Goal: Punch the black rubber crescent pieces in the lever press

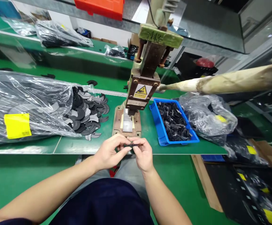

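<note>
My left hand (112,151) and my right hand (143,152) meet at the table's front edge, just in front of the press base (116,125). Between their fingertips they pinch a small dark part (130,145), mostly covered by the fingers. Behind them stands the press (141,90), its ram above a light metal plate (127,123). To the left, black and grey curved pieces (89,115) spill from a clear plastic bag (32,103). On the right a blue tray (161,132) holds many small black parts (173,120).
A pale lever (220,82) reaches from the press to the right. Another plastic bag (206,115) lies beyond the blue tray. A metal shelf (211,28) with a red bin (100,7) hangs overhead. Bagged parts (60,34) sit at the back left.
</note>
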A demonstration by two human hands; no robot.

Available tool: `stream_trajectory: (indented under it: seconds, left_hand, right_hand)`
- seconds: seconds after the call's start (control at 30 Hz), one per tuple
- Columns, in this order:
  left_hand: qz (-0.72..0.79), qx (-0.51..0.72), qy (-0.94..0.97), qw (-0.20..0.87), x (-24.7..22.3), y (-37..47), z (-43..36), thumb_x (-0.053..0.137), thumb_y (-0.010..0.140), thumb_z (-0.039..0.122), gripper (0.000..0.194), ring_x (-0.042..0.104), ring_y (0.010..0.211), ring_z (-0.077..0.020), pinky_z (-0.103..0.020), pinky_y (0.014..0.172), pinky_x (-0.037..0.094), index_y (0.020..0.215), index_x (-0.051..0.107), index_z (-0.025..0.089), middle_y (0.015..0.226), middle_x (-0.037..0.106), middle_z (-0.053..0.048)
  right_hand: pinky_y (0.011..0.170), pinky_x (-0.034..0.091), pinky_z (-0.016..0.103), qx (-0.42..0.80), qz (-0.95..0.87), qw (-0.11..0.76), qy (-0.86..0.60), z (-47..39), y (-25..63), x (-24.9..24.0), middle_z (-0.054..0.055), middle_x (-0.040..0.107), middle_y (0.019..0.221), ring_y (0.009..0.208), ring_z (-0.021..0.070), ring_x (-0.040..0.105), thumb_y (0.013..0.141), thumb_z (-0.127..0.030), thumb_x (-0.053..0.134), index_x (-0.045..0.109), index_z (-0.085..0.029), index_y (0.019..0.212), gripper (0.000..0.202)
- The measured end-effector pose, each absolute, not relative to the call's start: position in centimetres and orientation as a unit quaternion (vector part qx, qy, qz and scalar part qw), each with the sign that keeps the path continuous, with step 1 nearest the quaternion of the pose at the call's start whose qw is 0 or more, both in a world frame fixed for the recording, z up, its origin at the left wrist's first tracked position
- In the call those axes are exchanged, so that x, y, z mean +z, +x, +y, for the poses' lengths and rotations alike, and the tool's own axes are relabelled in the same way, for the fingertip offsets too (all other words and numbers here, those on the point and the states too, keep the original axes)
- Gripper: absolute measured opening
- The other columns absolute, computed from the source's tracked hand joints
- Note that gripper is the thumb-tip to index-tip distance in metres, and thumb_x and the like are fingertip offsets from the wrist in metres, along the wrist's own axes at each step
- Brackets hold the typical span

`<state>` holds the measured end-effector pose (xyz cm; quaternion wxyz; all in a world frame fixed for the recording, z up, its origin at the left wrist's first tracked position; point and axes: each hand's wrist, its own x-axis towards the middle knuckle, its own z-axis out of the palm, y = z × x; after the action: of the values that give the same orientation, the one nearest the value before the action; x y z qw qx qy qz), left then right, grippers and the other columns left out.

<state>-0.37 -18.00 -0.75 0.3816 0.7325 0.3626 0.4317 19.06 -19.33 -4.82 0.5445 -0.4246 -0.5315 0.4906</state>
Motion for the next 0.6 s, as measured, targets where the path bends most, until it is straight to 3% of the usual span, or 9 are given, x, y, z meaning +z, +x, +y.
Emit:
stream_trajectory:
  seconds: [0.17, 0.3, 0.4, 0.5, 0.6]
  left_hand:
    - [0.364, 0.427, 0.707, 0.430, -0.4, -0.3, -18.0, 0.070, 0.096, 0.038, 0.019, 0.064, 0.079, -0.0162, -0.030, 0.071, 0.055, 0.106, 0.073, 0.021, 0.098, 0.071, -0.007]
    - [0.376, 0.360, 0.563, 0.642, -0.5, -0.1, -17.6, 0.067, 0.097, 0.051, 0.032, 0.063, 0.066, -0.0137, -0.028, 0.063, 0.054, 0.096, 0.065, 0.020, 0.085, 0.072, -0.004]
    - [0.328, 0.324, 0.464, 0.756, -0.9, -0.1, -17.2, 0.079, 0.089, 0.050, 0.038, 0.061, 0.060, -0.0105, -0.024, 0.059, 0.051, 0.086, 0.058, 0.019, 0.081, 0.071, -0.002]
    - [0.301, 0.346, 0.440, 0.772, -1.5, -0.4, -16.1, 0.086, 0.083, 0.044, 0.039, 0.062, 0.062, -0.0099, -0.024, 0.063, 0.052, 0.097, 0.061, 0.018, 0.076, 0.067, 0.002]
    - [0.334, 0.424, 0.463, 0.703, -2.4, -0.9, -13.6, 0.087, 0.082, 0.044, 0.046, 0.066, 0.066, -0.0129, -0.028, 0.068, 0.056, 0.114, 0.065, 0.019, 0.076, 0.066, 0.003]
  right_hand:
    - [0.104, 0.059, 0.046, 0.480, -0.543, 0.543, -0.423, -19.5, 19.1, -5.0, 0.007, 0.076, 0.119, 0.115, 0.0227, 0.073, 0.095, -0.045, 0.067, 0.064, -0.028, 0.103, 0.018]
    - [0.104, 0.059, 0.045, 0.469, -0.583, 0.517, -0.415, -19.3, 19.5, -3.9, 0.007, 0.076, 0.121, 0.116, 0.0229, 0.072, 0.095, -0.044, 0.066, 0.071, -0.029, 0.103, 0.018]
    - [0.107, 0.058, 0.045, 0.462, -0.628, 0.482, -0.400, -19.1, 19.9, -2.8, 0.007, 0.077, 0.122, 0.118, 0.0238, 0.072, 0.096, -0.042, 0.066, 0.077, -0.030, 0.103, 0.018]
    - [0.112, 0.055, 0.047, 0.438, -0.648, 0.476, -0.403, -18.4, 20.7, -1.9, 0.008, 0.076, 0.124, 0.122, 0.0245, 0.070, 0.096, -0.038, 0.067, 0.078, -0.029, 0.111, 0.020]
    - [0.111, 0.056, 0.047, 0.389, -0.632, 0.522, -0.422, -16.8, 22.5, -0.5, 0.008, 0.073, 0.127, 0.121, 0.0230, 0.069, 0.097, -0.036, 0.066, 0.073, -0.029, 0.120, 0.025]
